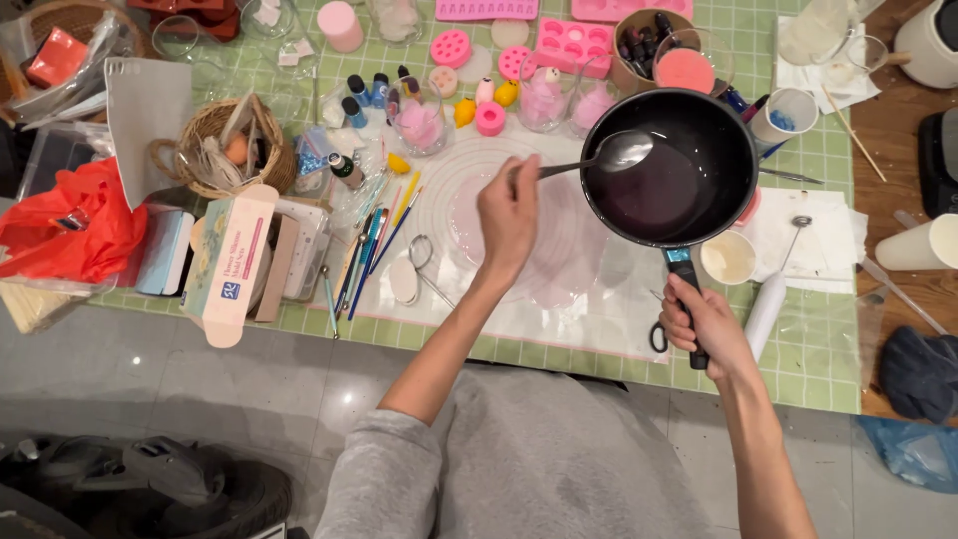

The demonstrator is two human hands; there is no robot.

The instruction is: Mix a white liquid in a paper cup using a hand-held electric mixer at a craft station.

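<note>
— Quickly, containers first?

— Black saucepan (pixel 671 170) held over the white silicone mat (pixel 559 269), thin layer of dark purplish liquid in the bottom. Metal spoon (pixel 599 158) has its bowl inside the pan near the left rim, looks glossy, can't tell what's in it. Glass jar (pixel 685 62) just behind the pan holds something pink. Paper cup (pixel 728 258) right beside the pan handle, pale cream inside. Small white cup (pixel 785 112) to the right has a bit of blue in it. Wicker basket (pixel 222 150) at left, odds and ends.

— Hands?

— Left hand (pixel 507 212) hovers over the mat, fingers pinched on the spoon's handle end, arm reaching up from the grey sleeve. Right hand (pixel 705 324) clenched around the black pan handle (pixel 685 289), wrist low, pan tilted a little toward the person.

— Packaging?

— Open cardboard box (pixel 232 262), pale with pink stripe, lies at the table's left front edge, flaps out. Orange plastic bag (pixel 72 225) crumpled further left. Pink silicone moulds (pixel 571 42) along the back edge. Row of coloured pencils (pixel 374 245) between box and mat.
</note>
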